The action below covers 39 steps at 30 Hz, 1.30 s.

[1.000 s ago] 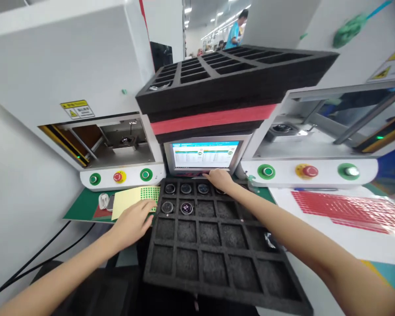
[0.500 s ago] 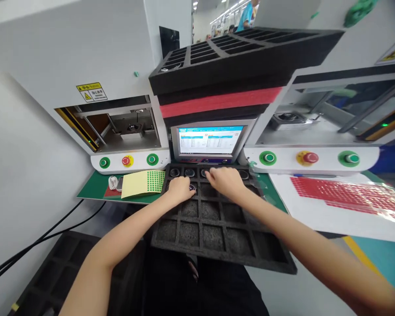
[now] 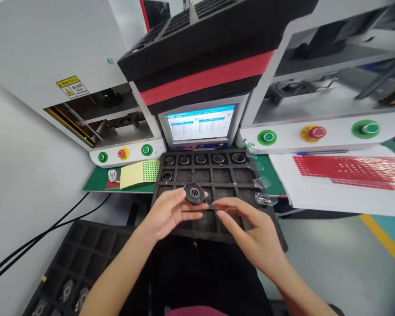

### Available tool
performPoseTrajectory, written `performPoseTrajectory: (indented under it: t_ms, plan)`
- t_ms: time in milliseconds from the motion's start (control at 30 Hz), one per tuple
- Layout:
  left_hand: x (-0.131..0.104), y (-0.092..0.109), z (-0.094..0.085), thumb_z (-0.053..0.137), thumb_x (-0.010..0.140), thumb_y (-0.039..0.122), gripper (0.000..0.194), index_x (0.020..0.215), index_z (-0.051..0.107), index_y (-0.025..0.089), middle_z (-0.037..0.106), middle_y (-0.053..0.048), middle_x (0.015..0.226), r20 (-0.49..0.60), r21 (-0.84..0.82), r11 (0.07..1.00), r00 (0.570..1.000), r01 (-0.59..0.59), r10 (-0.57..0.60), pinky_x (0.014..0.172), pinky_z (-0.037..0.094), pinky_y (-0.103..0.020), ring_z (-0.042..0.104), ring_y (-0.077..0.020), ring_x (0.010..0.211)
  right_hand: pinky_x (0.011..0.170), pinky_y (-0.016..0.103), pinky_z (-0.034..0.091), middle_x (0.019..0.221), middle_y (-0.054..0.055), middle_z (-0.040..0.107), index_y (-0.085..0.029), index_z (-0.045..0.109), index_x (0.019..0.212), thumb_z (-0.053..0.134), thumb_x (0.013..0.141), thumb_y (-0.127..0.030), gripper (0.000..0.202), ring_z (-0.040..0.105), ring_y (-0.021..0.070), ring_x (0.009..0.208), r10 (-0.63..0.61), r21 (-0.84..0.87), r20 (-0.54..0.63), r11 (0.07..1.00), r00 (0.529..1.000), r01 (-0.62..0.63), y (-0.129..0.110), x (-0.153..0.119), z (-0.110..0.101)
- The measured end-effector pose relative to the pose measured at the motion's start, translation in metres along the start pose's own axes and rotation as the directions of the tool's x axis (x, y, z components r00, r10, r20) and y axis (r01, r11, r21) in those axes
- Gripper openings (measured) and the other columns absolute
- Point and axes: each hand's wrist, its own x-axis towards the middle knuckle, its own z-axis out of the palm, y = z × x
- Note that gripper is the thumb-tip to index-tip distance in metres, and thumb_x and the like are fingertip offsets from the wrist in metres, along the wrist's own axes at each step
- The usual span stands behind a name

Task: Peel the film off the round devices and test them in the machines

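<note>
A round black smartwatch body point(image 3: 194, 193) with a paler ring and contacts at its centre is held between the thumb and fingers of my left hand point(image 3: 173, 211). It hovers over a black foam tray point(image 3: 213, 238). To its right, my right hand point(image 3: 250, 224) has thumb and forefinger apart with nothing between them, close to the watch body but not touching it. Several similar round watch bodies point(image 3: 200, 159) sit in the tray's back row, and one more point(image 3: 166, 176) lies at the left of the second row.
Behind the tray stands a screen point(image 3: 200, 125), with a press machine point(image 3: 125, 151) left and another point(image 3: 283, 131) right. A yellow sticker sheet point(image 3: 134, 174) and white cable point(image 3: 112, 175) lie left. Red strips point(image 3: 342, 171) lie right. Another foam tray point(image 3: 85, 250) is low at left.
My left hand has lifted a smartwatch body out of the tray's second row and brought it nearer. My right hand has left the back row and opened. The view has tilted down.
</note>
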Motion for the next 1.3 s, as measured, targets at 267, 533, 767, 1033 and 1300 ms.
performPoseTrajectory:
  t_ms: [267, 533, 767, 1033, 1300]
  plan:
    - [-0.040, -0.046, 0.033, 0.072, 0.089, 0.032, 0.022, 0.106, 0.075, 0.019, 0.078, -0.005, 0.104, -0.141, -0.128, 0.973, 0.975, -0.190, 0.171, 0.080, 0.062, -0.021, 0.075, -0.0156, 0.090, 0.072, 0.025, 0.065, 0.088, 0.002, 0.080, -0.023, 0.080, 0.089, 0.070, 0.082, -0.020, 0.012, 0.077, 0.0182, 0.075, 0.153, 0.169, 0.002, 0.974, 0.988, -0.151, -0.010, -0.019, 0.015]
    - [-0.050, -0.058, 0.023, 0.054, 0.099, 0.020, 0.028, 0.125, 0.065, 0.025, 0.074, -0.002, 0.119, 0.016, 0.422, 0.829, 0.917, -0.368, 0.399, 0.088, 0.055, -0.017, 0.072, -0.0108, 0.097, 0.092, 0.039, 0.063, 0.083, -0.001, 0.079, -0.027, 0.079, 0.079, 0.077, 0.080, -0.016, 0.011, 0.078, 0.0205, 0.079, 0.119, 0.149, -0.044, 0.983, 0.992, -0.111, -0.001, -0.032, 0.010]
    - [-0.052, -0.052, 0.005, 0.053, 0.099, 0.023, 0.028, 0.122, 0.068, 0.022, 0.077, -0.004, 0.114, 0.135, 0.500, 0.779, 0.923, -0.377, 0.361, 0.087, 0.056, -0.022, 0.074, -0.0157, 0.097, 0.095, 0.042, 0.060, 0.072, -0.001, 0.075, -0.024, 0.072, 0.070, 0.080, 0.082, -0.032, 0.016, 0.073, 0.0158, 0.068, 0.056, 0.225, 0.274, 0.967, 0.960, -0.121, 0.005, -0.011, 0.003]
    - [-0.053, -0.054, -0.006, 0.053, 0.098, 0.023, 0.031, 0.124, 0.069, 0.023, 0.077, -0.005, 0.113, 0.128, 0.499, 0.779, 0.921, -0.380, 0.367, 0.087, 0.058, -0.026, 0.075, -0.0176, 0.092, 0.099, 0.043, 0.058, 0.078, -0.004, 0.077, -0.026, 0.075, 0.084, 0.081, 0.081, -0.021, 0.009, 0.072, 0.0136, 0.067, -0.054, 0.224, 0.267, 0.975, 0.962, -0.007, 0.005, -0.008, 0.011]
    - [-0.049, -0.054, -0.013, 0.056, 0.097, 0.021, 0.030, 0.123, 0.068, 0.024, 0.078, -0.004, 0.108, 0.136, 0.485, 0.770, 0.906, -0.414, 0.401, 0.088, 0.059, -0.027, 0.075, -0.0181, 0.094, 0.098, 0.046, 0.057, 0.082, -0.002, 0.078, -0.026, 0.074, 0.082, 0.077, 0.084, -0.017, 0.009, 0.073, 0.0158, 0.070, -0.090, 0.150, 0.226, 0.987, 0.970, 0.056, 0.001, -0.013, 0.014]
